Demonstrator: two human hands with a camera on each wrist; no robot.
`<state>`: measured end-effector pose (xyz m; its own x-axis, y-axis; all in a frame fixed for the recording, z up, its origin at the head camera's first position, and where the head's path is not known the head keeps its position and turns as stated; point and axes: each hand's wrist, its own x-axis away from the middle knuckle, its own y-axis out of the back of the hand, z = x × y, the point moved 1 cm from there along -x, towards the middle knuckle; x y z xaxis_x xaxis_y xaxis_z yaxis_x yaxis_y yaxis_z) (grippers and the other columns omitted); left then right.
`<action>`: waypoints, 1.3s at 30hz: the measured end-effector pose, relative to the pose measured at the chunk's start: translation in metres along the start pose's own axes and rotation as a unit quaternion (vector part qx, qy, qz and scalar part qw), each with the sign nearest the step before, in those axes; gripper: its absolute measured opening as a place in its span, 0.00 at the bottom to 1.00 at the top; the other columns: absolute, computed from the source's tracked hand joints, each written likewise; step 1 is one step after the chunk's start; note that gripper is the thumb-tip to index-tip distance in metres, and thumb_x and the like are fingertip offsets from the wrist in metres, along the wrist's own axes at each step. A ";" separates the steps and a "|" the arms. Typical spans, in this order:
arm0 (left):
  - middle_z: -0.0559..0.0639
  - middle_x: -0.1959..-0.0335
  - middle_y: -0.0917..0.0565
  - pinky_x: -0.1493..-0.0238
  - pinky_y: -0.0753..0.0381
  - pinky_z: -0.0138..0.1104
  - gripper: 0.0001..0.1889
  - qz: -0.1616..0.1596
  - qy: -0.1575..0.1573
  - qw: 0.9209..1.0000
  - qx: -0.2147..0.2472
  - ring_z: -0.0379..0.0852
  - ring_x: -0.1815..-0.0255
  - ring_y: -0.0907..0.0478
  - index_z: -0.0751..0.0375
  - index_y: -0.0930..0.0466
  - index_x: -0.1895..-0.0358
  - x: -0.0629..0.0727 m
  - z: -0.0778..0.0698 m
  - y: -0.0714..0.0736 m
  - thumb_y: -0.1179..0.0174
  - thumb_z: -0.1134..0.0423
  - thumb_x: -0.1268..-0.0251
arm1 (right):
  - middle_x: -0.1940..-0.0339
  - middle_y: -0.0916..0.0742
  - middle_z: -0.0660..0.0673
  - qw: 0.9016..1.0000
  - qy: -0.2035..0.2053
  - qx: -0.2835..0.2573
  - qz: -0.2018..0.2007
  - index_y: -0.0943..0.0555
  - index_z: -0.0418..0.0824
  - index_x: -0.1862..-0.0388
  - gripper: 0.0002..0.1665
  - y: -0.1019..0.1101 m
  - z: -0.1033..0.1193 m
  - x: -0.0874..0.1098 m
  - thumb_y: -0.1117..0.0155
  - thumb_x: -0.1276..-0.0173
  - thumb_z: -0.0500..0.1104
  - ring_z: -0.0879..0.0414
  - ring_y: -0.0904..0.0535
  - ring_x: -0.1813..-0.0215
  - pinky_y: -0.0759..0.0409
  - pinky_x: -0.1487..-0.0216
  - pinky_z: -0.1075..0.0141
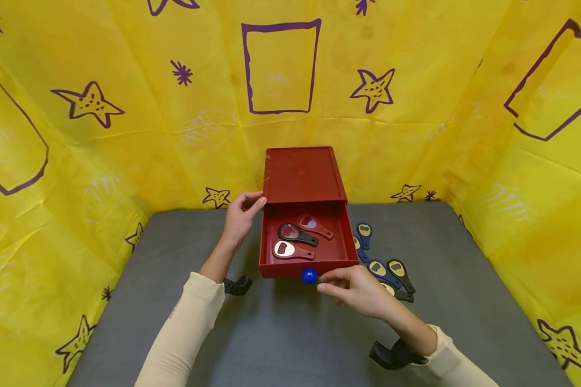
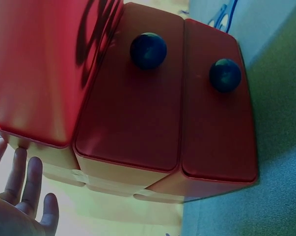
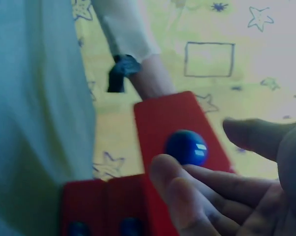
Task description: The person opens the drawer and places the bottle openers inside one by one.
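Note:
A red drawer unit stands with its top drawer pulled out. Inside that drawer lie three bottle openers: one with a black handle and two with red handles. My left hand touches the unit's upper left side with its fingertips; in the left wrist view its fingers are spread and fairly straight. My right hand is at the drawer front, fingertips close beside the round blue knob. In the right wrist view, the thumb stands apart from the knob.
Several bottle openers with blue and black handles lie on the grey table to the right of the drawer. Two lower drawers with dark blue knobs are shut. Yellow cloth with purple drawings surrounds the table.

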<state>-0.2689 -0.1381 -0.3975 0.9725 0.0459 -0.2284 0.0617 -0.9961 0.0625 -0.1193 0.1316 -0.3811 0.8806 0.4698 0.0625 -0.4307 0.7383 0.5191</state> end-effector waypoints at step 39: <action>0.46 0.58 0.16 0.47 0.23 0.35 0.18 -0.008 0.060 0.998 -0.013 0.38 0.58 0.23 0.65 0.20 0.46 -0.002 -0.008 -0.001 0.35 0.60 0.36 | 0.71 0.12 0.34 0.959 -0.046 -0.216 -0.176 0.16 0.28 0.59 0.18 -0.037 -0.021 -0.044 0.35 0.32 0.45 0.51 0.14 0.75 0.18 0.74 0.66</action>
<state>-0.2692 -0.1367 -0.3889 0.9911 0.0714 -0.1122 0.0813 -0.9930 0.0855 -0.1466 0.0938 -0.4214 0.9916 0.1250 0.0329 -0.1282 0.9842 0.1222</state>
